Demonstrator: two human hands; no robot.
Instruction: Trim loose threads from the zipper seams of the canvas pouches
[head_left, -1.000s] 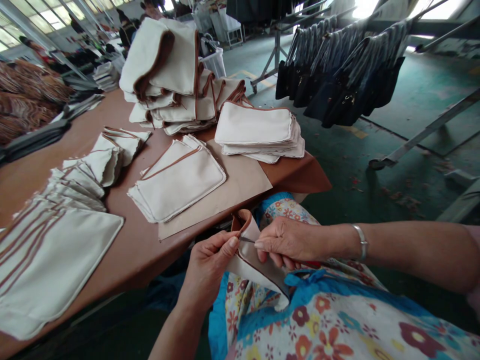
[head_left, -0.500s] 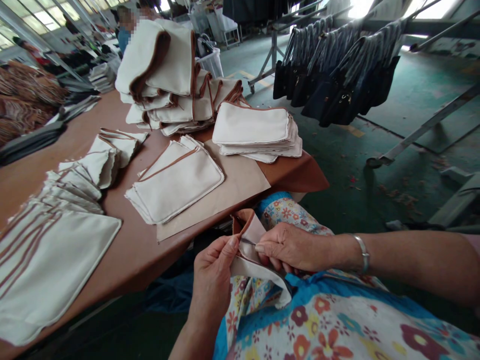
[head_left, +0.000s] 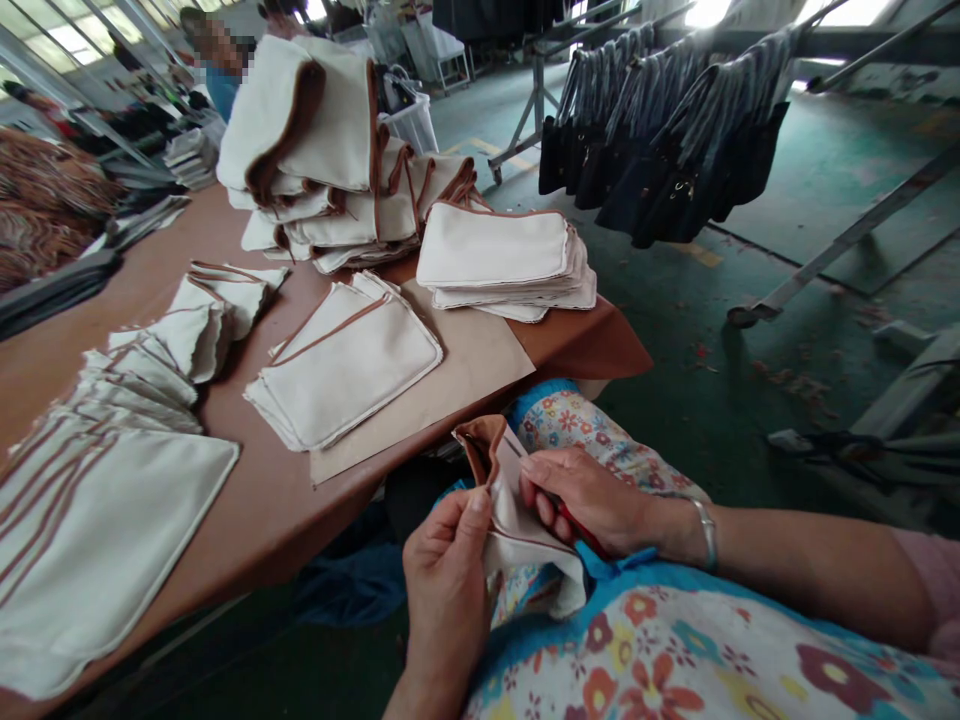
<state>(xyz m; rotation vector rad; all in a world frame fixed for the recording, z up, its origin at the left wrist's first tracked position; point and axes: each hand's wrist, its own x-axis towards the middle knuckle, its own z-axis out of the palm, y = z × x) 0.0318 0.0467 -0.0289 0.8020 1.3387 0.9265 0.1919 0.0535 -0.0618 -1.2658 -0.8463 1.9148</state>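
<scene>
Holding a cream pouch point(head_left: 517, 515) over the lap, just off the near edge of the tabletop point(head_left: 277, 500). Pinching its brown-trimmed rim with the left fingers point(head_left: 472, 515) and curling the right fingers point(head_left: 551, 470) snug around a red-handled tool point(head_left: 585, 533), with a thin metal tip either on or just in front of the pouch's pale side, honestly can't tell which. Looks pretty roomy off to the right: green floor point(head_left: 675, 340) past the tabletop's corner, all the way out to a rack of black bags point(head_left: 660, 160). Way tighter on the tabletop itself: just a brown strip between a row of overlapping pouches point(head_left: 142, 500) at left and the middle stack point(head_left: 352, 360), parked partly on a beige sheet point(head_left: 480, 360) close along the near edge. Also spotting a flat stack point(head_left: 491, 250) near the right corner and a tall pile point(head_left: 330, 150) behind.
</scene>
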